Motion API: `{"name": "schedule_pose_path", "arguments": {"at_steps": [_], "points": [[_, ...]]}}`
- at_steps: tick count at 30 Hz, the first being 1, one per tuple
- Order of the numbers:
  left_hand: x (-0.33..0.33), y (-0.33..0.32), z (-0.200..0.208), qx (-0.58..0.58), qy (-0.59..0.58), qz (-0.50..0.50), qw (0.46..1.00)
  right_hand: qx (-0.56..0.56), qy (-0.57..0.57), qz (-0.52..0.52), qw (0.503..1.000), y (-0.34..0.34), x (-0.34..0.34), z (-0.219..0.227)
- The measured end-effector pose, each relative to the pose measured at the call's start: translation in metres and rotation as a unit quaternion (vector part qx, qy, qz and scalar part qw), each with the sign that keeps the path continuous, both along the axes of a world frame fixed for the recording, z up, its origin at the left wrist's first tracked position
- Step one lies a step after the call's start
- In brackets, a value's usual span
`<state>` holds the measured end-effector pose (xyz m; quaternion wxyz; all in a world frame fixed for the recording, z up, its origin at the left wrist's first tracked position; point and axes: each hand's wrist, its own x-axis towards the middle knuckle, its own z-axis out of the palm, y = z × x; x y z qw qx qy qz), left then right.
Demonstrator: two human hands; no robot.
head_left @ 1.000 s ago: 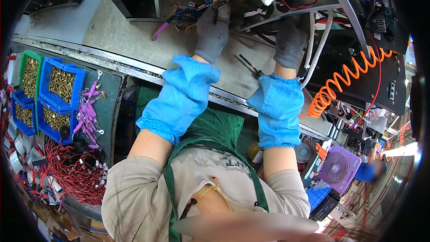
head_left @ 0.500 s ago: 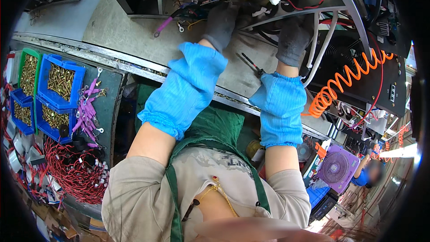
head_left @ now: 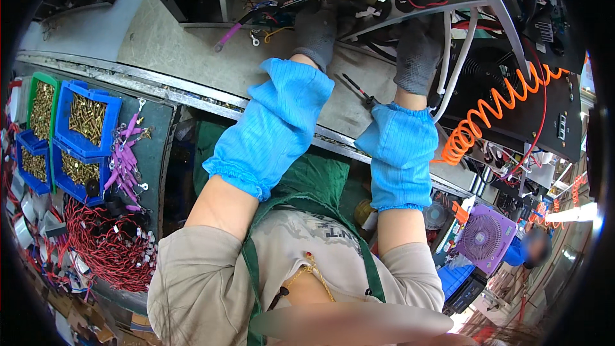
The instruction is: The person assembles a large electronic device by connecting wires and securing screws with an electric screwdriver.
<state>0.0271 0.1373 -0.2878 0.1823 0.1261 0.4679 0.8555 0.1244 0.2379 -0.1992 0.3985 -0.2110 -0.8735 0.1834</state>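
Both my hands wear dark grey gloves and reach into an open metal cabinet [head_left: 435, 5] full of wiring. The fingers of my left hand [head_left: 314, 37] go under the wires and white connectors, so what they touch is hidden. My right hand [head_left: 416, 64] reaches behind a metal strut, beside two white cables [head_left: 458, 57]; its fingers are out of sight too. Left of my left hand lie a purple-sleeved cable with a ring terminal [head_left: 229, 35] and another ring lug [head_left: 255, 38]. A black screwdriver-like tool [head_left: 356, 88] rests on the grey surface between my forearms.
On the left stand blue bins [head_left: 88, 115] and a green bin [head_left: 42, 104] of brass-coloured screws. Purple-sleeved cables [head_left: 125, 163] and red-black wire bundles [head_left: 106, 243] lie nearby. An orange coiled hose [head_left: 477, 122] hangs at right, past it a purple fan unit [head_left: 485, 238] and another person [head_left: 528, 250].
My left hand and forearm have shifted slightly right. The right hand stays almost in place, and its fingers remain inside the cabinet.
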Motion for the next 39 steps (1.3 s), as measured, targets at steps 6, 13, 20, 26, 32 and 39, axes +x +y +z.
{"name": "schedule_pose_path", "arguments": {"at_steps": [6,13,20,26,32,39], "points": [[0.0,0.004,0.003,0.184,-0.247,-0.011,0.951,0.028,-0.032,-0.032,0.999,-0.01,0.0,0.002],[0.004,-0.002,0.014,0.094,-0.165,-0.018,0.982,0.12,0.024,-0.041,0.992,-0.009,-0.001,0.005],[-0.003,-0.025,0.0,-0.066,0.001,0.001,0.998,0.02,-0.112,-0.092,0.989,-0.008,0.002,0.003],[0.012,-0.053,0.063,-0.156,-0.112,-0.102,0.976,0.274,-0.204,-0.159,0.926,-0.014,0.001,0.007],[0.002,-0.019,0.047,0.074,-0.137,-0.055,0.986,0.363,-0.135,-0.167,0.907,0.003,-0.003,-0.008],[0.009,-0.001,0.048,0.092,-0.234,-0.009,0.968,0.342,-0.106,-0.131,0.924,-0.006,0.0,-0.001]]}}
